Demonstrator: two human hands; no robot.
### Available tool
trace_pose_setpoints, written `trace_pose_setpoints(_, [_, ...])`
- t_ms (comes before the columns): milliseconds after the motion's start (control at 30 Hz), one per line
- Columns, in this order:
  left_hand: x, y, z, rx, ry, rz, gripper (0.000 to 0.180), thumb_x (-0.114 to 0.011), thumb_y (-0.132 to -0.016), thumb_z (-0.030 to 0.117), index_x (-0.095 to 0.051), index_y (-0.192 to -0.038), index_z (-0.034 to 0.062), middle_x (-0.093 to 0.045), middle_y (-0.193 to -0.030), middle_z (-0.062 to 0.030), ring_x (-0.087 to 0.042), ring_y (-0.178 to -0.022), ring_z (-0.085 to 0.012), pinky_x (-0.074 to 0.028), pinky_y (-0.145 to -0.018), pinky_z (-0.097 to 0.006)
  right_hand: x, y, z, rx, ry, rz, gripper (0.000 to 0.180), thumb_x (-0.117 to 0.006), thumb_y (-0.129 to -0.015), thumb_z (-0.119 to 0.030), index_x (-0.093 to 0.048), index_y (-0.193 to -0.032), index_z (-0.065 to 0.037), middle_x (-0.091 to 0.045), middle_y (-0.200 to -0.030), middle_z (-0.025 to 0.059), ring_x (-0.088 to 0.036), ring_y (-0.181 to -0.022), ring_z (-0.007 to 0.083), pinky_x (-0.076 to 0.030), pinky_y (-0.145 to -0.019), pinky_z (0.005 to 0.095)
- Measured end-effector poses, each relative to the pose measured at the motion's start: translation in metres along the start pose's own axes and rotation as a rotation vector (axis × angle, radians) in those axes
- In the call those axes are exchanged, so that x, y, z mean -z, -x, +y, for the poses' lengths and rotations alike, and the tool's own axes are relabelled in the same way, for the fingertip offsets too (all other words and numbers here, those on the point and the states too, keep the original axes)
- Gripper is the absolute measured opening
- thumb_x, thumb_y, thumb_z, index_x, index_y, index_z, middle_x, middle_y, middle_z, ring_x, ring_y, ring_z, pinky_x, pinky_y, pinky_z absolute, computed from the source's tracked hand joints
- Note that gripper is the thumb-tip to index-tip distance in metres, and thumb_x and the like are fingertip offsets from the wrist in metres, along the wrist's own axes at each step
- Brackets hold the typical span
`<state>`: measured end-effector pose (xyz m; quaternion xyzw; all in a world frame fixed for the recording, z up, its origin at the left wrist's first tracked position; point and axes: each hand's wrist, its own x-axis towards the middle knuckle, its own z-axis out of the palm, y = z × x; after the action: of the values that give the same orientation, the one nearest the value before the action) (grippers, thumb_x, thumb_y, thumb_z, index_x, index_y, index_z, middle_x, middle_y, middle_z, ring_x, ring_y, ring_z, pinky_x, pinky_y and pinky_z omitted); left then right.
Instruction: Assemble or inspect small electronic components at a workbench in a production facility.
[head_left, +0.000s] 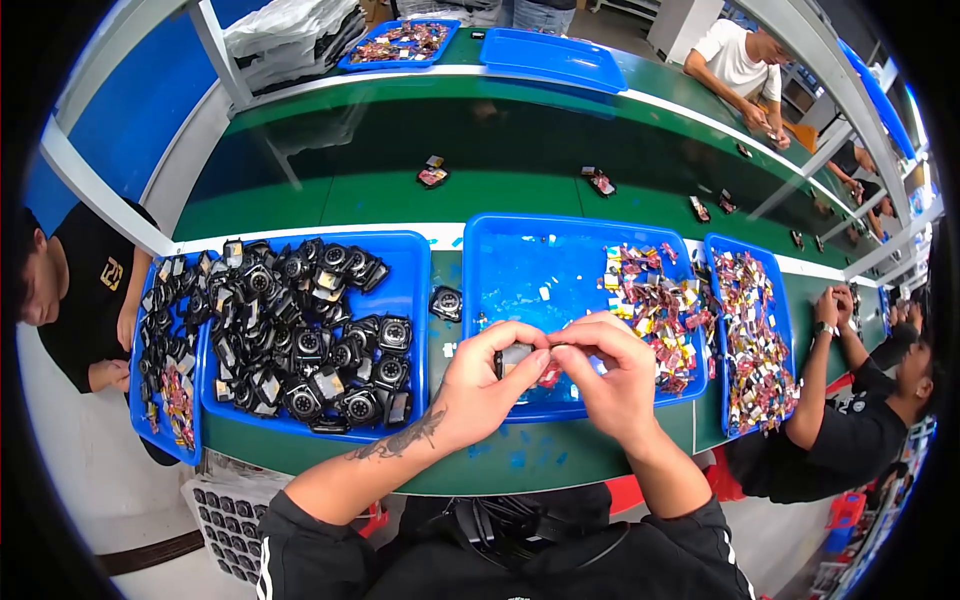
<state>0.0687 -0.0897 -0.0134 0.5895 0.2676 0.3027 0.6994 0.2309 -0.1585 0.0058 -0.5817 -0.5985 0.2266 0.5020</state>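
Note:
My left hand (478, 388) is closed around a small black watch housing (514, 358), with its thumb and forefinger pinched. Opposite it, my right hand (612, 378) is closed too, fingertips meeting the left ones at the housing's edge. A reddish bit (549, 376) shows just below the fingertips; what exactly the right fingers grip is hidden. Both hands are above the near edge of a blue tray (476, 250), whose right side carries a heap of small red, yellow and white parts (650, 290). One more black watch housing (446, 303) lies on the bench left of that tray.
Left of me, a blue tray (424, 330) is heaped with black watch housings (310, 340). Another blue tray (712, 245) of small red parts stands at right. Pieces (432, 174) sit on the green conveyor (520, 185) beyond. Co-workers sit on both sides and across.

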Motion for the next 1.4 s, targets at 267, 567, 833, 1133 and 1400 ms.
trace_pose_setpoints(267, [0.006,-0.008,-0.004,0.063,0.53,0.194,0.02,-0.059,-0.09,-0.003,-0.047,-0.104,0.0051,-0.059,-0.104,-0.0101,-0.066,-0.097,-0.0266,-0.056,-0.083,-0.038,0.025,0.021,-0.014,-0.293,-0.126,-0.078,0.011,-0.065,-0.087,0.0,-0.069,-0.097,0.001,-0.065,-0.091,0.0095,-0.065,-0.078,0.0154,-0.054,-0.068,0.0267])
trace_pose_setpoints(567, [0.004,-0.003,0.005,-0.305,-0.382,0.261,0.021,-0.065,-0.082,-0.006,-0.066,-0.103,-0.0053,-0.06,-0.096,-0.0078,-0.057,-0.09,-0.0138,-0.045,-0.079,-0.026,-0.015,0.013,0.0,-0.048,-0.164,-0.051,0.013,-0.062,-0.089,-0.001,-0.064,-0.102,0.002,-0.062,-0.098,0.0124,-0.063,-0.087,0.0239,-0.053,-0.072,0.0332])
trace_pose_setpoints(833, [0.022,0.007,0.006,0.047,-0.054,0.31,0.022,-0.063,-0.085,-0.006,-0.062,-0.107,-0.0094,-0.065,-0.094,-0.0082,-0.063,-0.081,-0.0116,-0.052,-0.07,-0.022,-0.008,0.003,-0.022,0.063,-0.102,0.012,0.014,-0.066,-0.085,-0.001,-0.068,-0.099,-0.004,-0.063,-0.091,0.011,-0.064,-0.085,0.026,-0.051,-0.074,0.0353])
trace_pose_setpoints(1133, [0.004,-0.001,-0.008,-0.023,0.143,-0.121,0.039,-0.054,-0.096,0.0,-0.049,-0.135,-0.0044,-0.059,-0.123,-0.0121,-0.061,-0.107,-0.0164,-0.05,-0.094,-0.029,-0.002,0.013,-0.027,-0.099,0.134,0.166,0.016,-0.069,-0.08,0.003,-0.068,-0.096,-0.001,-0.067,-0.079,0.0102,-0.063,-0.063,0.0189,-0.05,-0.055,0.031])
trace_pose_setpoints(1400, [0.01,0.005,0.004,-0.01,0.166,-0.145,0.037,-0.051,-0.097,0.001,-0.048,-0.134,-0.0059,-0.06,-0.124,-0.0126,-0.059,-0.111,-0.0166,-0.052,-0.095,-0.031,-0.009,0.004,-0.033,0.07,0.177,0.125,0.013,-0.071,-0.077,0.004,-0.068,-0.088,-0.001,-0.068,-0.079,0.0109,-0.065,-0.064,0.0238,-0.051,-0.054,0.032])
